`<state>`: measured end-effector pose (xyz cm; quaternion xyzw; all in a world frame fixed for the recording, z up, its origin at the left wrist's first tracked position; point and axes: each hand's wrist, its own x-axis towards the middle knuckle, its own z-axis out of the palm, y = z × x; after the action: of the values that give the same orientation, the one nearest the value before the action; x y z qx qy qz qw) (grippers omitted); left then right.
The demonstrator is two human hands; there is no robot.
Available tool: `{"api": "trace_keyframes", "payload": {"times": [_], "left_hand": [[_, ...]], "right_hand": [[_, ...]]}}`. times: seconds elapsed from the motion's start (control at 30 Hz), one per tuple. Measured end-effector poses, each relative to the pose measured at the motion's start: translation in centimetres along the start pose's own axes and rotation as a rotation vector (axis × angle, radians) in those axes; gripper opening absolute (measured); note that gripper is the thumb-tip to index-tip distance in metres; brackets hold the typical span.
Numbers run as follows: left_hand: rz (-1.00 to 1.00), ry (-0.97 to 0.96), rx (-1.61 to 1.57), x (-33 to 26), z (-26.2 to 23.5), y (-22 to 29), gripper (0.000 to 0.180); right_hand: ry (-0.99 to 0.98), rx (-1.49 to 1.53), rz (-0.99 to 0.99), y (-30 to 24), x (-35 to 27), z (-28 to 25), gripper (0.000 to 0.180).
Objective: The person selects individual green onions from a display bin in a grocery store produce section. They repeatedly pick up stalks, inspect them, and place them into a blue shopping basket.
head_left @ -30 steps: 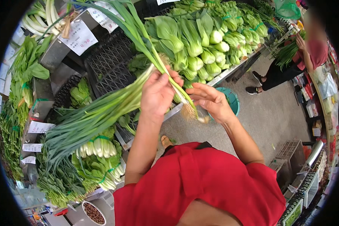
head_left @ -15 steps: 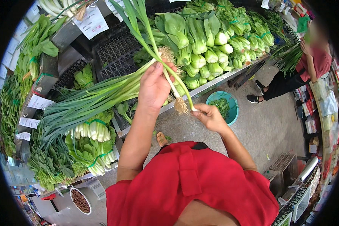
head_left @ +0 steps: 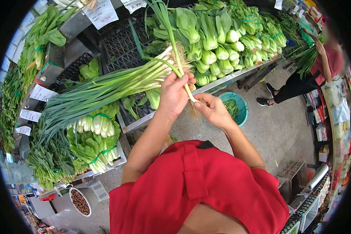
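My left hand (head_left: 174,94) is closed around green onion stalks (head_left: 171,37), with their long leaves rising past the thumb. One stalk bends sharply to the left above my fingers. At the lower white end my right hand (head_left: 213,110) pinches the stalk close to its stringy roots, thumb against forefinger. Just beyond my left hand lies a large heap of green onions (head_left: 105,86), roots toward the bok choy (head_left: 208,56) and leaves trailing left. My fingers partly hide the stalks' white parts.
A teal basin (head_left: 243,113) with green leaves in it stands on the floor to the right. Black crates (head_left: 124,43) and bundled greens (head_left: 101,154) fill the stall. At the far right a person (head_left: 325,62) holds long greens. A white bucket (head_left: 89,198) of brown items stands lower left.
My left hand has moved slightly right and down with the stalks. My right hand has shifted from a clean white tip to a rooted end, and the hands are closer together.
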<state>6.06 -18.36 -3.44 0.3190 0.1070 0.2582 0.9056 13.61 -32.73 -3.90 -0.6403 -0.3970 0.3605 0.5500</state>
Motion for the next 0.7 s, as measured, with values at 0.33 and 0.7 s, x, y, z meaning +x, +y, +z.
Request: {"api": "trace_keyframes", "payload": {"times": [0.33,0.7], "left_hand": [[-0.032,-0.012,-0.015,-0.8,0.1,-2.2,0.021],[-0.023,-0.014,-0.012,4.5,0.5,0.9,0.01]], "right_hand": [[-0.057,0.12,0.081,1.5,-0.9,0.5,0.024],[0.07,-0.298,-0.061,3.0,-3.5,-0.3,0.024]]}}
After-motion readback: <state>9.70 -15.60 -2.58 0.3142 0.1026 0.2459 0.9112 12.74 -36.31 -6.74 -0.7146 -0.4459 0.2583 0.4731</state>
